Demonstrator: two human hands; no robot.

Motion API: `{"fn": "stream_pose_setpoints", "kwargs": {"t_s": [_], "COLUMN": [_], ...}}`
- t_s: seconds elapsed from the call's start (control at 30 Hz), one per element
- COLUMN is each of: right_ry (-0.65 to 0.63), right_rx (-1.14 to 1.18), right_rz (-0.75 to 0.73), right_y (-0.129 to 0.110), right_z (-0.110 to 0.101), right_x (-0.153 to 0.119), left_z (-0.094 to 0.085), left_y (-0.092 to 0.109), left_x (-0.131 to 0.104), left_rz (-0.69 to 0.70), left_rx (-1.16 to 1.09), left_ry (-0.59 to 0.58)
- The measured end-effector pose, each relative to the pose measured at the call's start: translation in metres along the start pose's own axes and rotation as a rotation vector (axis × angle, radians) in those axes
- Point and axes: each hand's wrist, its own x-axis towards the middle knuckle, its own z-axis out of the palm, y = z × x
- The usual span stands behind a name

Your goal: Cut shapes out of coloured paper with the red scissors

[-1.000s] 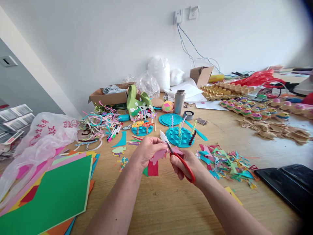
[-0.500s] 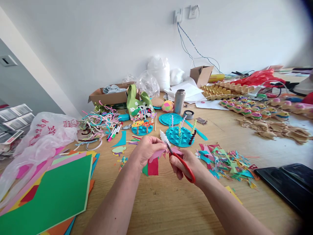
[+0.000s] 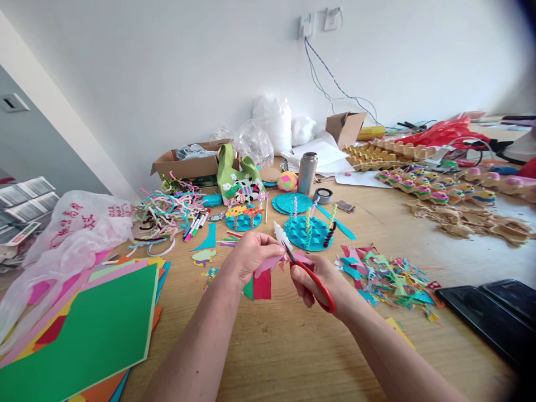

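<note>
My left hand [image 3: 255, 254] pinches a piece of pink paper [image 3: 268, 264], which hangs below the fingers and stretches toward the right hand. In my right hand [image 3: 318, 279] is a pair of scissors [image 3: 319, 287] with red handles, its blades meeting the paper near my left fingertips. A white cut-out shape [image 3: 282, 235] shows just beyond the blades; whether it joins the pink paper I cannot tell. Beneath the hands lie red paper [image 3: 262, 286] and a bit of green paper. Past them stands a blue cupped base [image 3: 299, 234] with twisted pipe cleaners upright on it.
Paper scraps [image 3: 389, 276] are heaped to the right, near black phones [image 3: 481, 321]. Coloured sheets [image 3: 96, 335] are stacked at left. Behind are markers [image 3: 196, 225], pipe cleaners [image 3: 171, 209], a green bag [image 3: 234, 187], a metal flask [image 3: 307, 174], tape [image 3: 324, 195] and egg cartons [image 3: 435, 184].
Almost nothing differs. Both hands, the scissors and the pink paper keep nearly the same place, with only a very slight shift.
</note>
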Motion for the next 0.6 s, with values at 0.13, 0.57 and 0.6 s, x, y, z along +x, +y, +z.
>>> {"fn": "stream_pose_setpoints", "kwargs": {"t_s": [0.13, 0.57, 0.6], "right_ry": [0.002, 0.027, 0.029], "right_rx": [0.002, 0.036, 0.041], "right_rz": [0.003, 0.041, 0.044], "right_y": [0.0005, 0.0006, 0.0004], "right_z": [0.0002, -0.0006, -0.0004], "right_x": [0.0000, -0.0002, -0.0001], "left_z": [-0.0002, -0.0004, -0.0005], "left_y": [-0.0002, -0.0012, -0.0012], "left_x": [0.0003, 0.0001, 0.0002], "left_rz": [0.002, -0.008, -0.008], "left_rx": [0.005, 0.010, 0.011], "left_ry": [-0.002, 0.016, 0.022]}}
